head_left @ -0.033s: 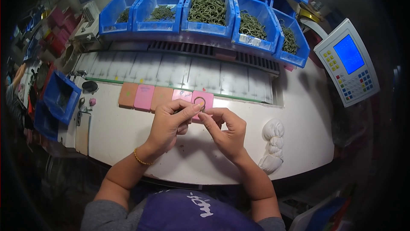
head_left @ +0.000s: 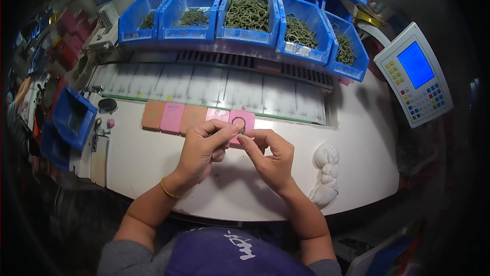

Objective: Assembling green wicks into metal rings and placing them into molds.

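Above the white worktop (head_left: 148, 158), a dark metal ring (head_left: 238, 118) stands upright between the thumb and fingers of my left hand (head_left: 203, 146). My right hand (head_left: 271, 159) is closed in a pinch just below the ring's lower right edge. Whatever lies between its thumb and index finger is too small and covered to make out. Behind the ring is a pink pad (head_left: 249, 118), at the right end of a row of several pink and orange-brown pads (head_left: 172, 118).
Blue bins (head_left: 248, 35) of greenish metal rings and small parts line the back, above a pale ruled strip (head_left: 204, 84). A white control panel (head_left: 416, 74) stands right. A knotted white cloth (head_left: 326, 171) lies near it. Left are a phone (head_left: 99, 161) and blue trays (head_left: 74, 115).
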Action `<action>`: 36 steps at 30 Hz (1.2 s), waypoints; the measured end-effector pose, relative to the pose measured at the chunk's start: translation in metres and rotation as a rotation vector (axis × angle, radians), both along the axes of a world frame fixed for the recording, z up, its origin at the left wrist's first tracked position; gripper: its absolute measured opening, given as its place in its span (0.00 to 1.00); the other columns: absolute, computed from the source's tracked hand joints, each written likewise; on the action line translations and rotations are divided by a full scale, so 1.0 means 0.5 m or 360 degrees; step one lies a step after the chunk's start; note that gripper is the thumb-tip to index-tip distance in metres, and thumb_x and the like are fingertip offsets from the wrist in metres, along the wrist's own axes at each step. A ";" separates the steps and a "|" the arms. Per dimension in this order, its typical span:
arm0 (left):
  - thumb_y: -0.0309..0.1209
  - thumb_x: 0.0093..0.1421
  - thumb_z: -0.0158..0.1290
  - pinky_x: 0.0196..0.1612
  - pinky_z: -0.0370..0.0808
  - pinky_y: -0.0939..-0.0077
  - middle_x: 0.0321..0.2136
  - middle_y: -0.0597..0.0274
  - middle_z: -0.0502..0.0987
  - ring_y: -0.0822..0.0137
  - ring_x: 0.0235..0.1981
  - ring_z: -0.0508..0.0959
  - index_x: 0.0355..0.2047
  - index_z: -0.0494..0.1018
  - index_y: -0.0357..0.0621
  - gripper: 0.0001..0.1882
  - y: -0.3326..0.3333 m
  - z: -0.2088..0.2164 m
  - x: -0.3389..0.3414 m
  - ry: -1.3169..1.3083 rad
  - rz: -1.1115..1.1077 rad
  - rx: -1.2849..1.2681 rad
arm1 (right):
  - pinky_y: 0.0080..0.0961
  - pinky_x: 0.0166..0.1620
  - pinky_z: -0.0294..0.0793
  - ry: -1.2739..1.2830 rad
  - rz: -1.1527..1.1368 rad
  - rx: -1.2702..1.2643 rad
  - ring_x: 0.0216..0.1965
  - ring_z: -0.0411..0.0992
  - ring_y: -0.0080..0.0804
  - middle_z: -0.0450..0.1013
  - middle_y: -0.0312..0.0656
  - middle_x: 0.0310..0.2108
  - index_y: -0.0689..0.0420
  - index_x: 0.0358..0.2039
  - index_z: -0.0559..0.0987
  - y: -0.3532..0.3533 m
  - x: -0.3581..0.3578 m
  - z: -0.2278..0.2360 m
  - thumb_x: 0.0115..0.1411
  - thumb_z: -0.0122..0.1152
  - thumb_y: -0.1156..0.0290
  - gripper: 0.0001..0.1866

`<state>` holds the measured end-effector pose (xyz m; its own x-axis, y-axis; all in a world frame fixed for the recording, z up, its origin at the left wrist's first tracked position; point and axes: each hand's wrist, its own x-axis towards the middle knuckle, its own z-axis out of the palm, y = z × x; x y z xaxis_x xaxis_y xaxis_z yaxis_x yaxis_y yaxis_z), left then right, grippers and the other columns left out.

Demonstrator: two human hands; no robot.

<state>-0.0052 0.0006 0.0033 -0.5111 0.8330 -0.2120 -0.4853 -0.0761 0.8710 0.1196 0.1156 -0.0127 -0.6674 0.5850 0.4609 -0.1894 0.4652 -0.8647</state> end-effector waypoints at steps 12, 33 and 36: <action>0.42 0.73 0.41 0.27 0.72 0.82 0.32 0.60 0.77 0.72 0.27 0.75 0.48 0.71 0.40 0.18 0.012 -0.045 -0.027 -0.1231 -0.0042 0.0356 | 0.40 0.30 0.74 -0.0417 -0.0828 0.1106 0.25 0.77 0.47 0.77 0.46 0.23 0.55 0.38 0.81 0.199 -0.206 0.180 0.59 0.64 0.59 0.14; 0.43 0.74 0.33 0.58 0.75 0.60 0.52 0.51 0.73 0.60 0.52 0.76 0.63 0.59 0.34 0.27 0.011 -0.051 -0.032 -0.1170 -0.0321 0.0513 | 0.34 0.54 0.70 -0.0489 0.0466 0.0301 0.52 0.69 0.37 0.76 0.38 0.48 0.53 0.39 0.84 0.067 -0.034 0.053 0.55 0.68 0.72 0.10; 0.36 0.72 0.42 0.53 0.78 0.63 0.44 0.54 0.78 0.64 0.46 0.80 0.54 0.69 0.36 0.18 0.011 -0.053 -0.028 -0.1054 -0.0199 0.0296 | 0.30 0.51 0.71 -0.0283 0.0279 0.0109 0.47 0.72 0.34 0.79 0.38 0.43 0.55 0.38 0.84 0.079 -0.016 0.032 0.56 0.68 0.73 0.09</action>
